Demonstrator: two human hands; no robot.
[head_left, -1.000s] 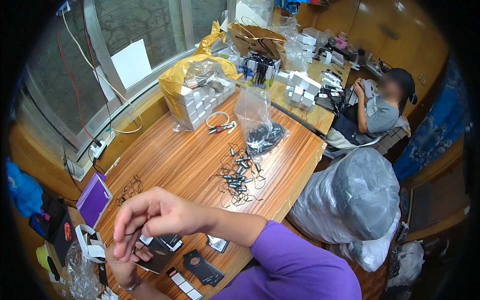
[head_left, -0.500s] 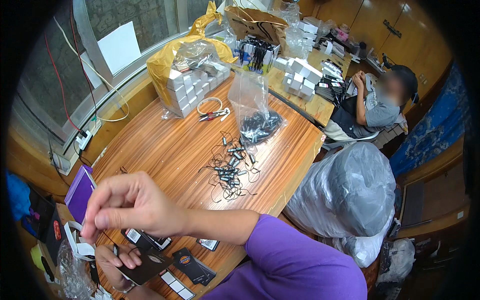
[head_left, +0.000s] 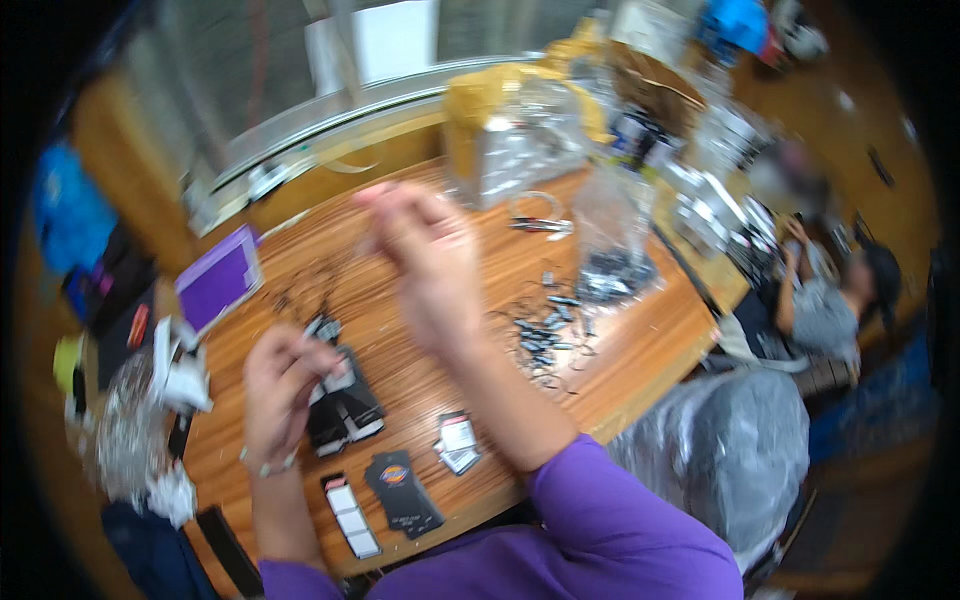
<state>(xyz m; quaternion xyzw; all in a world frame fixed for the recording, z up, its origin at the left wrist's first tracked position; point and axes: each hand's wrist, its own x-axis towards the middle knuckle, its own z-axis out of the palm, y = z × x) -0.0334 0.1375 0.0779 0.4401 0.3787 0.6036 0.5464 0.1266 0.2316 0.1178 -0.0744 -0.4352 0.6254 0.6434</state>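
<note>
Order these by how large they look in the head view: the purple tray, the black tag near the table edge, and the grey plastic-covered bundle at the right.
1. Grey plastic-covered bundle, clearly largest.
2. Purple tray.
3. Black tag, smallest, though fisheye bending makes the gap to the tray unsure.

sleeves: purple, long, on both arms | hands (head_left: 425, 265): bare | left wrist: thin pale band

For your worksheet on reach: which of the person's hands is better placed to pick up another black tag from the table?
Probably the left hand: it rests low over the black tags on the wooden table. The right hand is raised and blurred, above the table.
</note>
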